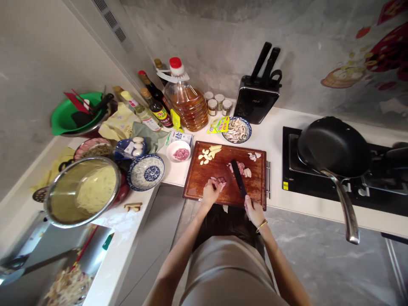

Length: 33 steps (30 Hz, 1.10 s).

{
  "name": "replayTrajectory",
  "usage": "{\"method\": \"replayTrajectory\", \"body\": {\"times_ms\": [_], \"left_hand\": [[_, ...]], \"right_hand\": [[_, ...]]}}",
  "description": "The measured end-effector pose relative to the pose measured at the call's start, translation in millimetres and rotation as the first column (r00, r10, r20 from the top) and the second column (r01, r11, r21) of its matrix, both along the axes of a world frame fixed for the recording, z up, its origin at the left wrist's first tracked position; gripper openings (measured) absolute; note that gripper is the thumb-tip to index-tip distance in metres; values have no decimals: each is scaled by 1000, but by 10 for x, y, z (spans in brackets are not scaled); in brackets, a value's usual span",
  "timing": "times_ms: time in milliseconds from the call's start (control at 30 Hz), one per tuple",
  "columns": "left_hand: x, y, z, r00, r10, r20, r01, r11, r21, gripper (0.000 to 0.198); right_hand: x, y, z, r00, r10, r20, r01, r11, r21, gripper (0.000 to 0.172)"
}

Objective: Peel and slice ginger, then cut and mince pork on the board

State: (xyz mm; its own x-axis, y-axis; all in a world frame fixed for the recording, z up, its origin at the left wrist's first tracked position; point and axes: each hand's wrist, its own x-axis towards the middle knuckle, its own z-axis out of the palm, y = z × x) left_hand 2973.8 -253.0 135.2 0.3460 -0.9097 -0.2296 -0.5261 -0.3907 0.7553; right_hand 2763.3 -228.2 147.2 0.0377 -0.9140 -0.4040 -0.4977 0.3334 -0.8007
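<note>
My right hand (254, 212) is closed round the handle of a black kitchen knife (237, 174). Its blade points away from me over the wooden cutting board (199, 182) and rests by a small pile of raw meat (241, 166). Near the board's front edge, my left hand (211, 191) has its fingers curled onto some sliced meat (222, 182), partly hidden beneath them. Peeled garlic cloves (205, 157) and pale yellow ginger pieces (214, 150) lie at the board's back left. Whitish scraps (254, 156) sit at its back right.
Left of the board stand a white bowl of meat (168, 151), a patterned plate (137, 174) and a large steel bowl (51, 204). Behind are an oil jug (188, 102), a bowl of sliced mushrooms (237, 131) and a knife block (256, 102). A frying pan (334, 146) sits on the stove.
</note>
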Motion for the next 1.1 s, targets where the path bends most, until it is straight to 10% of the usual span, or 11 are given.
{"method": "replayTrajectory", "body": {"times_ms": [133, 300, 533, 1100], "left_hand": [[-58, 169, 143, 913, -129, 386, 177, 980, -90, 37], [-106, 114, 110, 764, -428, 483, 544, 830, -125, 32], [-128, 143, -171, 774, -423, 472, 538, 832, -137, 31], [-132, 81, -211, 767, -347, 540, 531, 816, -229, 27]], "right_hand": [[14, 41, 27, 996, 48, -78, -57, 991, -117, 44], [73, 113, 8, 984, 102, -149, -122, 984, -127, 39], [59, 93, -7, 979, 113, -168, -129, 988, -89, 43], [87, -14, 164, 833, 374, -408, -380, 923, 70, 52]]}}
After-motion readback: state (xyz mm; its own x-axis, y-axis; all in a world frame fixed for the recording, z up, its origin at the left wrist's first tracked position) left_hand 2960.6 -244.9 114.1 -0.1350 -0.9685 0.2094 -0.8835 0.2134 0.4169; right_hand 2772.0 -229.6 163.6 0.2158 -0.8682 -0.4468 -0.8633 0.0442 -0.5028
